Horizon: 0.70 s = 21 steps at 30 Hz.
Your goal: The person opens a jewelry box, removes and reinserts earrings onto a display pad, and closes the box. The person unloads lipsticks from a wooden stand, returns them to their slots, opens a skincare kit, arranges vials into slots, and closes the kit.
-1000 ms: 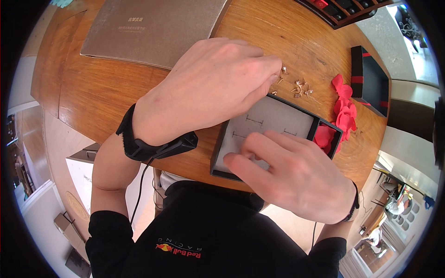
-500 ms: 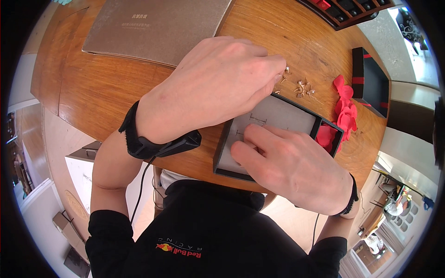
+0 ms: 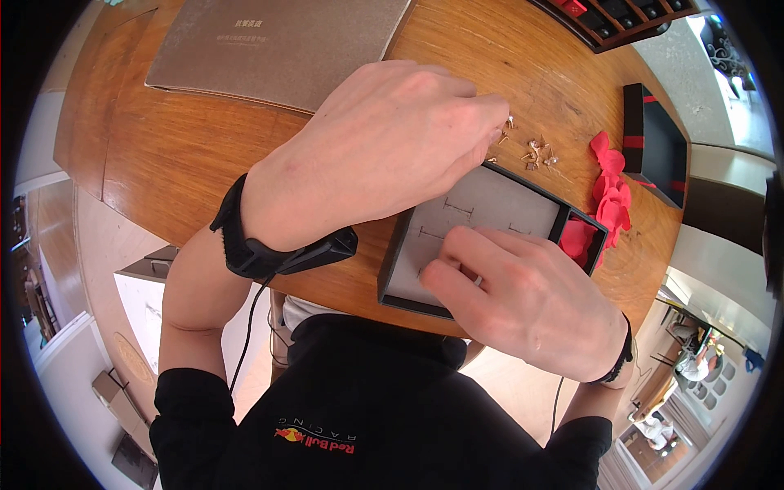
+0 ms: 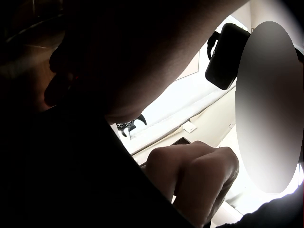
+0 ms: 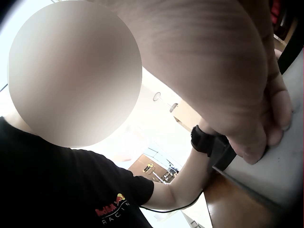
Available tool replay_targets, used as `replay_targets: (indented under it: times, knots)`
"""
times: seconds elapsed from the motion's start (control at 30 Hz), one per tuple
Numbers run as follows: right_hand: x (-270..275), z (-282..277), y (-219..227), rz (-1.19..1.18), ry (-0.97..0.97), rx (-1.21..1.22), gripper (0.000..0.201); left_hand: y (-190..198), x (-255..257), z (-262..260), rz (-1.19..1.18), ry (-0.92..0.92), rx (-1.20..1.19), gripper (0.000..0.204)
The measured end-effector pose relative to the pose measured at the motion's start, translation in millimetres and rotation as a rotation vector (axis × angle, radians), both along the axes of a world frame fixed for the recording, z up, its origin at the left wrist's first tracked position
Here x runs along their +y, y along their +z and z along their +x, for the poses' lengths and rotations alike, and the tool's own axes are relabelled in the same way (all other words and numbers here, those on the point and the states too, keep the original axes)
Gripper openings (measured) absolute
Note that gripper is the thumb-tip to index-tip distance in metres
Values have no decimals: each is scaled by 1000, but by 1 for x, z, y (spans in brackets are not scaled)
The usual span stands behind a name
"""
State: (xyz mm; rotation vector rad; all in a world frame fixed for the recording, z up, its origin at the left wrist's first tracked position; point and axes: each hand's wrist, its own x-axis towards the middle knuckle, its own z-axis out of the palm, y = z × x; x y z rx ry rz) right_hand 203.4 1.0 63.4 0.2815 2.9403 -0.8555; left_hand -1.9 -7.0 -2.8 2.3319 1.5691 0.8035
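My left hand curls over the far left edge of a black box, its fingertips close to several small gold earrings on the table. The hand's back hides what lies under its fingers. My right hand is bent down over the grey slotted insert in the box. In the right wrist view its fingertips come together right at the insert's surface; whether something small is pinched between them I cannot tell. Red petals fill the box's narrow side compartment.
More red petals lie on the table beside the box. A black lid with red ribbon stands at the table's right edge. A large brown book-like case lies at the back left; a dark wooden rack is at the back right.
My right hand has shifted slightly to the right over the insert, its fingers drawn closer together. The left hand has moved a little right and away from me; the box has shifted slightly right.
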Motion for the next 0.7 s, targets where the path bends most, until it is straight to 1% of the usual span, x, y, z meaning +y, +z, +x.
replay_targets:
  times: [0.07,0.3,0.4,0.47,0.5,0.57,0.6,0.67,0.7]
  knots:
    - [0,-1,3,126,28,-44,15,1,-1,-1,3,0,6,13]
    - [-8,2,1,176,-12,-62,15,6,-2,-1,-30,2,-6,10]
    - [-4,5,1,131,0,-24,17,8,-2,-1,-51,-8,-13,8]
    - [4,10,2,15,10,42,17,10,-1,-2,-56,-14,-11,8]
    - [8,13,4,14,9,42,17,10,-1,-2,-63,-18,-7,8]
    - [17,18,11,-160,-142,-11,19,10,-1,-2,-59,-19,-10,8]
    - [23,21,12,-160,-144,-11,19,10,-1,-1,-54,-20,-14,8]
    - [40,24,11,-303,-174,105,20,8,-1,-1,-57,-18,-17,8]
    - [50,27,9,-282,-161,161,16,8,-1,-1,-61,-13,-21,8]
